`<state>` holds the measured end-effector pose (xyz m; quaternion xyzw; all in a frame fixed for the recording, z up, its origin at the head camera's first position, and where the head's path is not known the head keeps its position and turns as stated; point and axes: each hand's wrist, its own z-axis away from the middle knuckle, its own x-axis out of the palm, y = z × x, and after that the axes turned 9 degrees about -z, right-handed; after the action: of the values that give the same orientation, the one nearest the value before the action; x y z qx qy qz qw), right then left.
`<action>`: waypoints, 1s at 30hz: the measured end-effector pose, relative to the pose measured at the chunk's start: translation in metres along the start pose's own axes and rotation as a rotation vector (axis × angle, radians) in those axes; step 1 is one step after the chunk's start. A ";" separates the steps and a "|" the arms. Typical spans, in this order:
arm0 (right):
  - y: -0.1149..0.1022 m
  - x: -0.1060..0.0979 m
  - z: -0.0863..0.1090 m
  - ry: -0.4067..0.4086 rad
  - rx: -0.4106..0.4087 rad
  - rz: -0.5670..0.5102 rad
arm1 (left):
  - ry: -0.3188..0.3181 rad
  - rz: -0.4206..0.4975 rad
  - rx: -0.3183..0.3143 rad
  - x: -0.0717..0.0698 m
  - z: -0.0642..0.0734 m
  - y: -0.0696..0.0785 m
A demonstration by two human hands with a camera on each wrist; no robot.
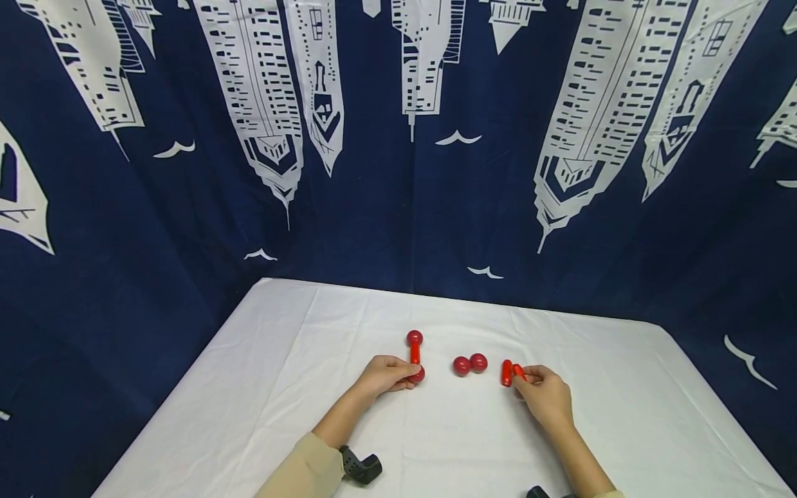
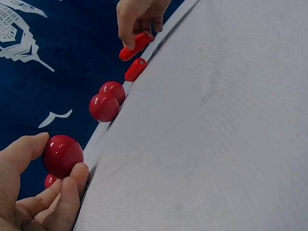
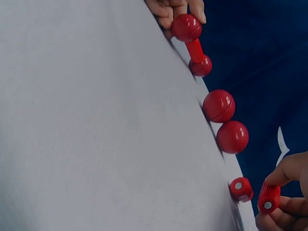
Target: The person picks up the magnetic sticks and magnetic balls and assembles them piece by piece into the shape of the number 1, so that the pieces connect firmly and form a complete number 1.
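My left hand (image 1: 387, 374) pinches a glossy red ball (image 2: 63, 156) between thumb and fingers. In the head view that ball sits at the near end of a red rod (image 1: 415, 353), with a second red ball (image 1: 414, 337) at the far end, like a dumbbell. My right hand (image 1: 545, 396) pinches a short red rod (image 3: 269, 198) with a silvery disc in its end face. Just left of it, another red rod (image 3: 241, 189) lies on the table. Between the hands, two red balls (image 1: 461, 366) rest side by side, close together.
A white cloth covers the table (image 1: 349, 318). Behind it hangs a dark blue curtain (image 1: 386, 228) with white buildings and birds printed on it. A black device (image 1: 362, 467) sits at the left wrist, by the beige sleeve (image 1: 305, 467).
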<state>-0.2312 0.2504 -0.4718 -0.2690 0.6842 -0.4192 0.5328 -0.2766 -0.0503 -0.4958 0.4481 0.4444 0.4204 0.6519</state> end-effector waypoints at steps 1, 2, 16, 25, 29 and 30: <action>-0.002 0.000 0.001 0.002 0.000 -0.015 | 0.001 -0.002 0.000 0.000 0.000 0.000; -0.004 0.000 0.002 0.004 0.000 -0.031 | 0.002 -0.002 0.001 0.000 0.000 0.000; -0.027 0.007 0.011 -0.043 -0.001 -0.091 | -0.009 0.001 -0.007 -0.002 0.003 0.002; -0.039 0.014 0.018 -0.102 -0.002 -0.163 | -0.014 0.011 0.008 -0.001 0.001 0.000; -0.043 0.019 0.021 -0.119 0.001 -0.176 | -0.013 0.016 0.011 -0.001 0.001 0.000; -0.043 0.020 0.021 -0.121 0.002 -0.176 | -0.012 0.015 0.010 -0.001 0.001 0.000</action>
<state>-0.2201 0.2066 -0.4462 -0.3522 0.6241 -0.4480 0.5345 -0.2757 -0.0513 -0.4955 0.4572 0.4393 0.4205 0.6490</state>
